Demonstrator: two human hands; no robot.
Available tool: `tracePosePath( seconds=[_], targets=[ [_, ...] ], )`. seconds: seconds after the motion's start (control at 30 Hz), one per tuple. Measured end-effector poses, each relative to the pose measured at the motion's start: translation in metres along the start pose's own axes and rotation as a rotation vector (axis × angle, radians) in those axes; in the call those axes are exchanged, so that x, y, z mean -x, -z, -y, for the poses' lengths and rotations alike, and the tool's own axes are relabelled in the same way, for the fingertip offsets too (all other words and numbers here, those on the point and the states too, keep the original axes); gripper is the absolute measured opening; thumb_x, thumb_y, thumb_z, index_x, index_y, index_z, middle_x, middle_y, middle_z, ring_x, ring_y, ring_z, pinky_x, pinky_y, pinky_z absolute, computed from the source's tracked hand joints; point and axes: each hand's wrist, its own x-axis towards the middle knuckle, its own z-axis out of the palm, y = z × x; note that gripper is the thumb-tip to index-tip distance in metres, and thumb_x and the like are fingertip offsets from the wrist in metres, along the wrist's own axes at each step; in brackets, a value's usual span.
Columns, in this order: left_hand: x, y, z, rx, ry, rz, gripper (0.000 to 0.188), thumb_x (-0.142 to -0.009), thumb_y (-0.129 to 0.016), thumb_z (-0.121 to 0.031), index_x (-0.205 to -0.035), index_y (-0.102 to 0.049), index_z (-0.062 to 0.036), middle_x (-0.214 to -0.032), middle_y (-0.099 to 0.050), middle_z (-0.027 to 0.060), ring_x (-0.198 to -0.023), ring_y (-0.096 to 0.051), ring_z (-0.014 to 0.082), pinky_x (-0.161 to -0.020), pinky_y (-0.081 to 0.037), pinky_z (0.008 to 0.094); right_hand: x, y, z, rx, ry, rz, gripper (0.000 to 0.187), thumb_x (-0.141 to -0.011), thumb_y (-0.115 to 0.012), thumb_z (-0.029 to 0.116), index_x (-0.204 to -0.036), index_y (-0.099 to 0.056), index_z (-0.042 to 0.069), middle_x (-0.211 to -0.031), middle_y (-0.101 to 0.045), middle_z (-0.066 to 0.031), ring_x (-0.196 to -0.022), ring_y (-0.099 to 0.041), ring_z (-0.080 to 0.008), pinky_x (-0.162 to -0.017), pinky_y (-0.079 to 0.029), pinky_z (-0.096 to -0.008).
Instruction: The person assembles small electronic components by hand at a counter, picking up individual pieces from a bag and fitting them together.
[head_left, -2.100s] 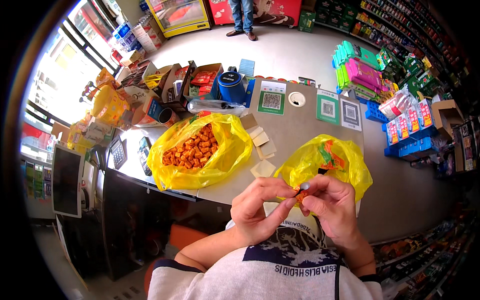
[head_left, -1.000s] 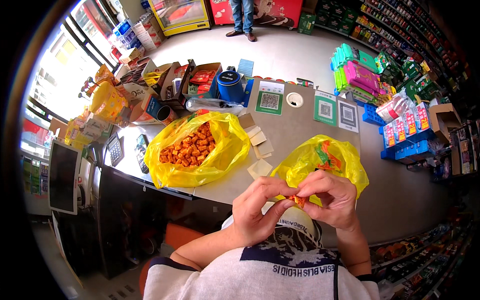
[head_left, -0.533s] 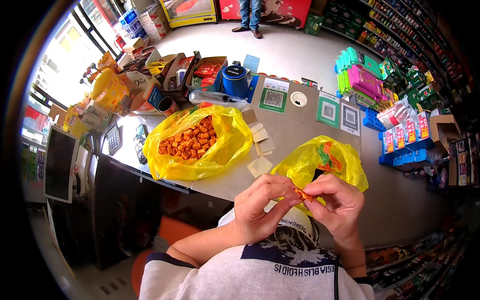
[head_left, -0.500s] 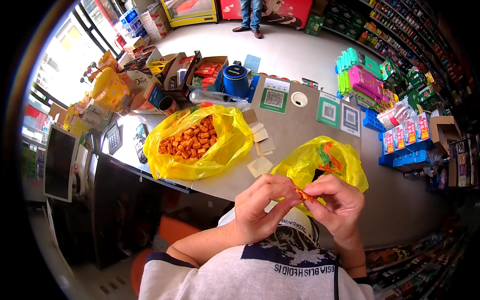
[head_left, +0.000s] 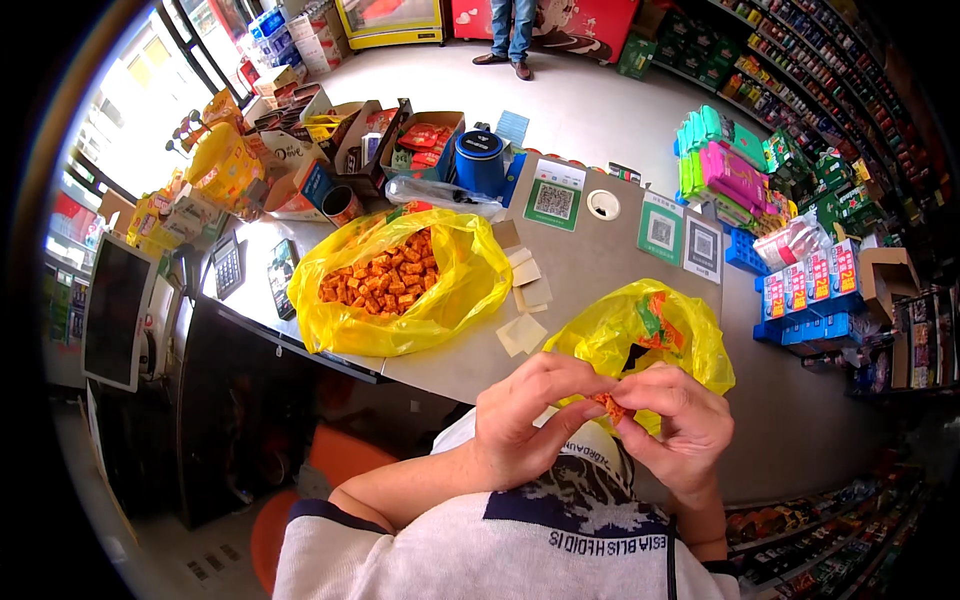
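Observation:
Both hands meet above the front edge of the counter, closed around one small orange-red snack piece. Thumb and fingers of my left hand pinch it from the left. My right hand grips it from the other side, and the fingertips of both hands touch. Just beyond the hands stands an opened yellow plastic bag with a red-and-green print; its inside is mostly hidden. To the left, a larger yellow plastic bag lies open, heaped with similar orange-red chunks.
Between the bags lie several pale card pieces. Behind them are a blue canister, snack boxes and code cards. A calculator, phone and monitor are at left. A person stands across the floor.
My fingers have shifted on the snack piece, which is tilted lower between them; the fingertips have come together above it. The whole view has turned slightly.

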Motion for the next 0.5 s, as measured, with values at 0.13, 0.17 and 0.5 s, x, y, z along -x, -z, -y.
tracePosePath(
  seconds=[0.13, 0.17, 0.5],
  targets=[
    [-0.002, 0.004, -0.002, -0.15, -0.047, 0.125, 0.021, -0.069, -0.067, 0.007, -0.089, -0.06, 0.0028, -0.082, -0.06, 0.0109, -0.075, -0.058, 0.0193, -0.066, -0.046, 0.0267, -0.002, 0.003, 0.0, 0.02, 0.058, 0.018, 0.028, -0.065, -0.066, -0.011, -0.091, -0.061, -0.002, -0.083, -0.061, -0.0124, -0.069, -0.06, -0.0199, -0.063, -0.049, -0.027],
    [-0.001, 0.004, -0.001, -0.143, -0.057, 0.124, 0.023, -0.069, -0.067, 0.006, -0.091, -0.061, 0.003, -0.082, -0.06, 0.0105, -0.074, -0.058, 0.0194, -0.066, -0.046, 0.027, -0.002, 0.003, 0.001, 0.025, 0.075, 0.018, 0.028, -0.065, -0.066, -0.011, -0.091, -0.061, -0.002, -0.083, -0.061, -0.0124, -0.069, -0.06, -0.0199, -0.063, -0.049, -0.027],
    [-0.004, 0.007, -0.001, -0.151, -0.038, 0.122, 0.022, -0.072, -0.066, 0.005, -0.092, -0.058, 0.0045, -0.084, -0.06, 0.012, -0.076, -0.059, 0.0201, -0.068, -0.046, 0.0272, 0.0, -0.003, 0.009, -0.026, -0.133, -0.012, 0.027, -0.067, -0.067, -0.007, -0.092, -0.059, -0.002, -0.085, -0.061, -0.0138, -0.07, -0.061, -0.0195, -0.062, -0.049, -0.0264]
  ],
)
